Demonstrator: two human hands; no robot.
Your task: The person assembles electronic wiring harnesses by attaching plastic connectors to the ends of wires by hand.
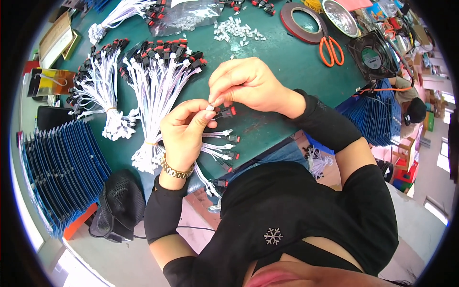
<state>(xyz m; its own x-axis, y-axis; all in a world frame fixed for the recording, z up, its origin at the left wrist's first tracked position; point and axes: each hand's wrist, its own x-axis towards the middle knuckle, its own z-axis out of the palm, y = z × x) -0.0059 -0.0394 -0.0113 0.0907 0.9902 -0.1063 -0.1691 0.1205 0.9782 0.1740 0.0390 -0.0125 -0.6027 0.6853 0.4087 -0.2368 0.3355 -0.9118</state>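
Over the near part of the green table (267,112), my two hands meet fingertip to fingertip. My left hand (184,129) is closed, its thumb and fingers pinching a small white connector (210,108). Just right of those fingers a black-and-red connector (225,113) sticks out. My right hand (256,86) pinches at the top of the white connector; whatever is between its fingertips is too small to name. Several white cables with black-and-red ends (217,152) lie below my left hand at the table edge.
Tied bundles of white cables (155,95) lie left of my hands. Small clear plastic pieces (236,31) are scattered beyond them. Orange-handled scissors (331,50), a tape roll (302,22) and a black fan (373,56) sit at right. Blue racks (64,172) stand at left.
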